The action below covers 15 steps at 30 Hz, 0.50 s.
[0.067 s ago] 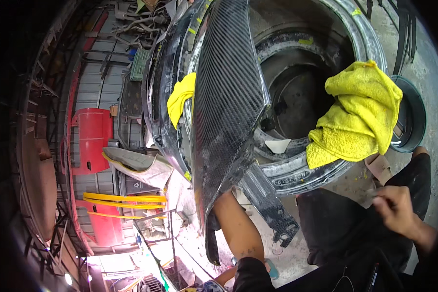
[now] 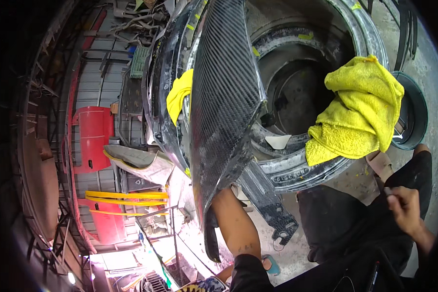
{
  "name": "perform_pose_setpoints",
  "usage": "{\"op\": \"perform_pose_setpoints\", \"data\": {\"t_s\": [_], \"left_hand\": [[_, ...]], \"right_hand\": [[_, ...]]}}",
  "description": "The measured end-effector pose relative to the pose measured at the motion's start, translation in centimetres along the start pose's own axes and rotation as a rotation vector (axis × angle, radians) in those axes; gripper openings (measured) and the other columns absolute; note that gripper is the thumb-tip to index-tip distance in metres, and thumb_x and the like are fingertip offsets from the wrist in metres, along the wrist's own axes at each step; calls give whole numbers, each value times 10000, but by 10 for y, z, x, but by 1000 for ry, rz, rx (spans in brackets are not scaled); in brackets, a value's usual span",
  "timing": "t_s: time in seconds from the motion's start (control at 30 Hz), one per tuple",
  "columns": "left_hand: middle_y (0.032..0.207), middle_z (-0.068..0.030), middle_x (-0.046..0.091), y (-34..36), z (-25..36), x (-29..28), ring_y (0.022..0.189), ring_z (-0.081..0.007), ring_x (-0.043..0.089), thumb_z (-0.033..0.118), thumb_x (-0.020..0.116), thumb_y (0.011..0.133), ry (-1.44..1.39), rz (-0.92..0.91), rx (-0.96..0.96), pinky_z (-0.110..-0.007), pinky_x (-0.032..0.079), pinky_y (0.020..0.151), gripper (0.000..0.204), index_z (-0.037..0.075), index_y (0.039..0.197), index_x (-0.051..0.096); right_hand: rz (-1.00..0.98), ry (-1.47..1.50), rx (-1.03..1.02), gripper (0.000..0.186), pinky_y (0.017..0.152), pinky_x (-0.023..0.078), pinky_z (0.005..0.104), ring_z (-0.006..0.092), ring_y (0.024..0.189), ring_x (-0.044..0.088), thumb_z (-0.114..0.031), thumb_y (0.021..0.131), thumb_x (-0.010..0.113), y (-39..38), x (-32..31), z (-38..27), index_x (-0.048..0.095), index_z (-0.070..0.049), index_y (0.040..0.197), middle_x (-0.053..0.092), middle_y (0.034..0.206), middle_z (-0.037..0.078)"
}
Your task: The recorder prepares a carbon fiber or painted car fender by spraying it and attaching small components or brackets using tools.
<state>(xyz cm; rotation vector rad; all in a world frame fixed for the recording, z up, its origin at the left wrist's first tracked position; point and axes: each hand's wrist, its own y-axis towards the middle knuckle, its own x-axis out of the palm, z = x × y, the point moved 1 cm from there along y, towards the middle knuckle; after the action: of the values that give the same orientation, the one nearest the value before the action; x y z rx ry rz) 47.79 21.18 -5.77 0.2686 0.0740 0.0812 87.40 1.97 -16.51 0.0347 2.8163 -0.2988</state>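
A long carbon-fibre panel [image 2: 226, 87], dark with a diagonal weave, stands tilted against stacked tyres [image 2: 321, 173]. My left forearm [image 2: 236, 226] reaches up behind its lower part, and the panel hides my left hand and its fingers. From the panel's lower right side juts a dark perforated bracket [image 2: 272, 202]. My right hand [image 2: 407, 209] is over my right leg, apart from the panel, with its fingers closed together. A small greyish bit shows at the fingertips, too small to name. Nearest to that hand is a brown strip [image 2: 379, 165], close to my knee.
A yellow towel [image 2: 355, 117] drapes over the tyre's right rim, with another yellow cloth [image 2: 180, 95] left of the panel. A dark bucket [image 2: 413, 114] stands at the right. Red body panels [image 2: 95, 138] and yellow strips [image 2: 126, 195] are along the left side.
My right hand has moved a little to the right, away from the panel. The panel's upper part has shifted slightly left, my left arm still behind its lower end.
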Motion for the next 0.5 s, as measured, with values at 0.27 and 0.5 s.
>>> {"op": "perform_pose_setpoints", "data": {"t_s": [0.27, 0.5], "left_hand": [[1037, -156, 646, 25, 10, 42, 826, -229, 618, 168, 642, 769, -195, -120, -19, -373, 509, 760, 443, -59, 1147, 603], [1010, -144, 651, 38, 20, 58, 791, -205, 610, 201, 648, 793, -373, -186, -11, -351, 509, 722, 429, -47, 1140, 611]], "right_hand": [[423, -368, 420, 366, 1021, 404, 334, 221, 1168, 548, -208, 984, 587, -139, -88, 183, 515, 32, 1251, 578, 1226, 151], [515, -401, 510, 382, 1013, 395, 352, 261, 1155, 532, -297, 1016, 519, -144, -98, 182, 530, 17, 1233, 548, 1179, 149]]}}
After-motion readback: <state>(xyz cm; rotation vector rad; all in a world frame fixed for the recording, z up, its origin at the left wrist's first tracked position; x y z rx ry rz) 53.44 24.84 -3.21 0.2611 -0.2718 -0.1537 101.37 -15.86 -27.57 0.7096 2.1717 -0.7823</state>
